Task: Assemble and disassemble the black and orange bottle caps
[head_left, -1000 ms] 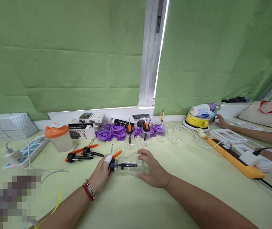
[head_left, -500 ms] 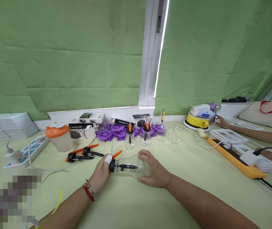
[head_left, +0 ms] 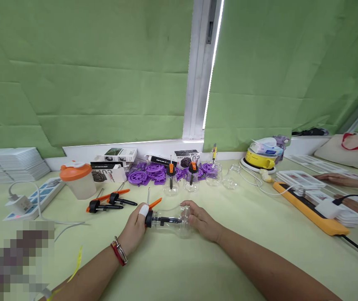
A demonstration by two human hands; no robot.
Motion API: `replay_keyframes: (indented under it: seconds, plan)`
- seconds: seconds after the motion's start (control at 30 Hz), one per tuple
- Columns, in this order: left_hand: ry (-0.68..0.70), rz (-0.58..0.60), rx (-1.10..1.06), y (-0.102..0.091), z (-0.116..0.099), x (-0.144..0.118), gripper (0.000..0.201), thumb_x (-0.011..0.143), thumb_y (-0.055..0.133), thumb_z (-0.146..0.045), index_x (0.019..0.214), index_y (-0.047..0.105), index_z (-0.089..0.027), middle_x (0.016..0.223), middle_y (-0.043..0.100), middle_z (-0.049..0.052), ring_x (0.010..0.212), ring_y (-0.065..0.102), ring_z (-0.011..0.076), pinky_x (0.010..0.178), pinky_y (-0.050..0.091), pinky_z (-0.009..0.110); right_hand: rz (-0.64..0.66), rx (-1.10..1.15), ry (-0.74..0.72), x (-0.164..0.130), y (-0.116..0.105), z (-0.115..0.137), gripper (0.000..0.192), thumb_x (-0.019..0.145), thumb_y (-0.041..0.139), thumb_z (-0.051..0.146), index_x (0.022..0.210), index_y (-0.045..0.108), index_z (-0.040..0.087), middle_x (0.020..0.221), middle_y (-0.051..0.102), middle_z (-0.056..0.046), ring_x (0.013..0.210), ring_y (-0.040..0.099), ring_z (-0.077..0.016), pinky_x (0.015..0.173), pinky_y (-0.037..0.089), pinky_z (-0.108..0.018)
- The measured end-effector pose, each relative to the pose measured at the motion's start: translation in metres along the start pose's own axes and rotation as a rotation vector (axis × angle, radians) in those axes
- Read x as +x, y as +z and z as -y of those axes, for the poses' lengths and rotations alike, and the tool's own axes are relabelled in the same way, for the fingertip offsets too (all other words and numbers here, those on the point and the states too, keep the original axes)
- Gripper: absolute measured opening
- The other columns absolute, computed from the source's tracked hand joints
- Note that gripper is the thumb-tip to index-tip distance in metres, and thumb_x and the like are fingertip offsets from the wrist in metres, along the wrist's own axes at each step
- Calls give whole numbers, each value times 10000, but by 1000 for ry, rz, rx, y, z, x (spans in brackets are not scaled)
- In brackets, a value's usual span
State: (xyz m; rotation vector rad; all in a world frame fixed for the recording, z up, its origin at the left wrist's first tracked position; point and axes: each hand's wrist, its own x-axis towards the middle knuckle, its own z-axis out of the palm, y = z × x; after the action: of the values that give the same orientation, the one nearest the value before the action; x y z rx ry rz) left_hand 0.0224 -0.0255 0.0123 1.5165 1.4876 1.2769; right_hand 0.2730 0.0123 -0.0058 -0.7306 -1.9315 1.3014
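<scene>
Since a second ago our right hand [head_left: 202,220] slid toward three o'clock, cupping the clear bottle [head_left: 174,220]; our left hand [head_left: 136,228] pinches its black cap [head_left: 149,218], best turned squarely.

counts: 1 clear bottle [head_left: 174,219] lying on its side, held by 2 hands, left hand [head_left: 135,228] and right hand [head_left: 201,220]. 4 more clear bottles [head_left: 170,188] upright near the sill, 3 with caps fitted. 2 loose orange-black cap parts [head_left: 105,202] on the table. 1 orange-lid cup [head_left: 77,179]. 2 power strips: white [head_left: 37,196], orange [head_left: 310,209]. purple parts [head_left: 154,172]: pile, can't count.
</scene>
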Motion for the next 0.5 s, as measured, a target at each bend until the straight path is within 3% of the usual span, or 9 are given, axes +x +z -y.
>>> replay_keyframes:
  seconds: [0.13,0.23,0.33,0.43,0.5]
  plan:
    - [15,-15,24,1,-2,0,394,874,368,-497,816,606,-189,692,515,6,692,476,175,674,410,278,-52,-52,62,1,2,1,564,888,303,638,1174,532,210,875,572,-45,665,522,-152,677,442,-316]
    - [22,-8,41,1,-4,1,375,874,369,-477,796,597,-190,694,507,0,695,476,171,692,408,275,-95,5,78,1,3,-1,617,884,272,652,1309,428,234,1072,533,-85,634,514,-126,639,456,-312]
    - [9,-21,38,0,-3,3,372,865,375,-474,804,605,-188,682,508,-1,697,482,176,698,407,280,-69,155,49,1,2,-6,674,828,474,631,1373,276,286,1243,446,-106,793,557,-142,736,477,-331]
    - [-46,-34,20,-2,-1,4,396,843,395,-498,831,633,-182,644,520,3,699,504,192,674,411,285,-11,204,1,2,1,-10,825,640,780,471,1307,325,303,1313,395,-108,969,527,-173,848,450,-356]
    - [-61,-50,11,-3,0,5,407,835,405,-501,856,649,-176,651,541,9,715,520,199,669,414,286,-10,204,9,2,1,-11,835,584,833,384,1271,366,297,1319,394,-108,988,517,-175,858,440,-361]
